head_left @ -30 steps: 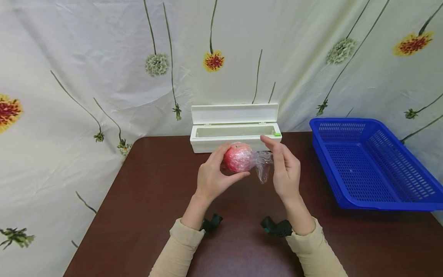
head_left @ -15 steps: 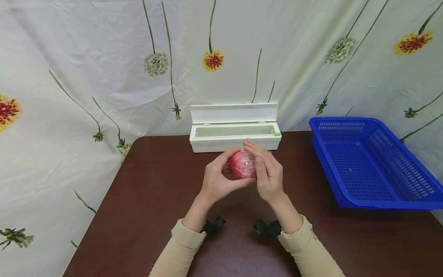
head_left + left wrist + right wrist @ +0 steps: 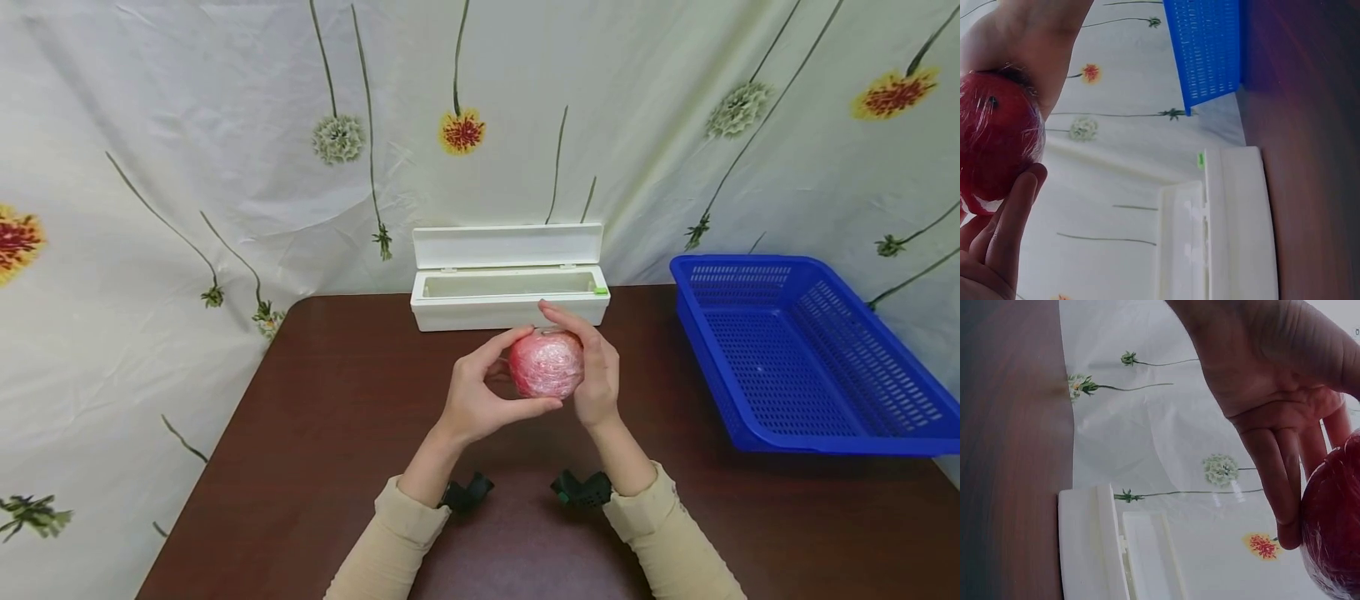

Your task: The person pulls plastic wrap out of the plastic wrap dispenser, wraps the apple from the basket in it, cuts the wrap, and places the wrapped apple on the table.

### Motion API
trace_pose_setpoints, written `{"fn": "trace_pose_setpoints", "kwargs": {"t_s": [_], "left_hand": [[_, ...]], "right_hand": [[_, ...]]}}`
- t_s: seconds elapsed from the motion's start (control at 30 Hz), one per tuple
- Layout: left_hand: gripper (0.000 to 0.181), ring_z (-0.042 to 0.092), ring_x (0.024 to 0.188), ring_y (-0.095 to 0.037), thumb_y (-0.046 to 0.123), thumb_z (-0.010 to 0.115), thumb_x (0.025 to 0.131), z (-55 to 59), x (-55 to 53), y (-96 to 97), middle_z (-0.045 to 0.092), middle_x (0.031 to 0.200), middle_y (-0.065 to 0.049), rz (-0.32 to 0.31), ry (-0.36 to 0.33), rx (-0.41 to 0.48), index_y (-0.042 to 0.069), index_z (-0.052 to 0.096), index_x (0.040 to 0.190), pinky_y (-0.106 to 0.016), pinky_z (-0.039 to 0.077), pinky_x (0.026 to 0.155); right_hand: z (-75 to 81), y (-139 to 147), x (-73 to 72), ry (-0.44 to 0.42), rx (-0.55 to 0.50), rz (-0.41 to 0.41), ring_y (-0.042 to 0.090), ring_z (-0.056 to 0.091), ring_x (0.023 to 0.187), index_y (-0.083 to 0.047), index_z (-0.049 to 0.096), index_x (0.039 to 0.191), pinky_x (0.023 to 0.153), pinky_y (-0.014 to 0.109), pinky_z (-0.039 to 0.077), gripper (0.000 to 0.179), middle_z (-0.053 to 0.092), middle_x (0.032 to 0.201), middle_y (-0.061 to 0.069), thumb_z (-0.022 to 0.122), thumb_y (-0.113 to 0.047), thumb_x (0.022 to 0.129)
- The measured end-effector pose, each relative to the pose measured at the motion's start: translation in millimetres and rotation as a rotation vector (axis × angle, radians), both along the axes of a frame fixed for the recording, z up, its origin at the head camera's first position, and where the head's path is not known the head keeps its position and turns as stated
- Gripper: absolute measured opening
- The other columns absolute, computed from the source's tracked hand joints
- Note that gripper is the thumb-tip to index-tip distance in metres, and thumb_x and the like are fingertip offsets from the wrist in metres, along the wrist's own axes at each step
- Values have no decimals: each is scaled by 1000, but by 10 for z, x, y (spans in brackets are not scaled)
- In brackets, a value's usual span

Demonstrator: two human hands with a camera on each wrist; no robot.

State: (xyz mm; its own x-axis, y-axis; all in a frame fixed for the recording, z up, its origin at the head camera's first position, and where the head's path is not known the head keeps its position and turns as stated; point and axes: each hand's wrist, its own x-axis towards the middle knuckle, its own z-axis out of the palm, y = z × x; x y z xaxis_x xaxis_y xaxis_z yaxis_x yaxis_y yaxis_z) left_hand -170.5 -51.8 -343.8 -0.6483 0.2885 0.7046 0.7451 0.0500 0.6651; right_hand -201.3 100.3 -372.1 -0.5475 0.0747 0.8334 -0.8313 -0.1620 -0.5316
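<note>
A red apple [image 3: 547, 364] wrapped in clear cling film is held above the table in the head view. My left hand [image 3: 480, 392] grips it from the left, thumb below and fingers above. Against its right side lies my right hand [image 3: 597, 375], with fairly straight fingers pressing on the film. In the left wrist view the apple [image 3: 997, 137] sits between my left fingers and the other hand's palm. The right wrist view shows the right fingers [image 3: 1275, 469] touching the apple [image 3: 1335, 519]. The film's loose tail is out of sight.
Behind the hands stands a long white cling film box [image 3: 510, 312], its lid raised, with a small green piece on its edge. To the right is a blue plastic basket [image 3: 817, 367]. A flowered cloth [image 3: 262, 108] hangs behind the brown table [image 3: 330, 467].
My right hand has come left onto the apple, where the film's loose tail stuck out earlier. The left hand has moved a little right and nearer with the apple.
</note>
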Motion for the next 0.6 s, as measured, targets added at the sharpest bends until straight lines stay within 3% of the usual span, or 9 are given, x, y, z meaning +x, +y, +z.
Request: {"fn": "trace_pose_setpoints", "kwargs": {"t_s": [0.2,0.27,0.47,0.6], "left_hand": [[76,63,82,-23,-9,87,48,-8,-6,14,62,107,-25,-21,79,16,-13,53,117,-37,55,66],[77,63,91,-24,-8,88,48,7,-5,14,61,110,-26,-25,115,13,-13,54,116,-36,54,72],[80,59,109,-31,-7,89,45,43,-1,15,58,115,-29,-44,193,15,-14,55,116,-38,50,87],[80,57,111,-33,-7,89,44,50,-3,22,57,116,-30,-50,211,14,-14,55,116,-39,48,90]], "right_hand": [[51,-18,40,-80,-68,63,25,59,108,9,60,117,92,36,46,59,63,119,9,29,-39,102],[77,-26,58,-127,-93,105,24,57,110,6,61,118,94,36,44,59,63,120,7,28,-40,102],[147,-26,103,-294,-169,336,19,55,114,-13,65,119,93,32,45,52,63,120,2,28,-44,100],[195,-17,128,-341,-210,439,21,56,114,-10,66,118,91,33,47,52,63,119,4,30,-44,100]]}}
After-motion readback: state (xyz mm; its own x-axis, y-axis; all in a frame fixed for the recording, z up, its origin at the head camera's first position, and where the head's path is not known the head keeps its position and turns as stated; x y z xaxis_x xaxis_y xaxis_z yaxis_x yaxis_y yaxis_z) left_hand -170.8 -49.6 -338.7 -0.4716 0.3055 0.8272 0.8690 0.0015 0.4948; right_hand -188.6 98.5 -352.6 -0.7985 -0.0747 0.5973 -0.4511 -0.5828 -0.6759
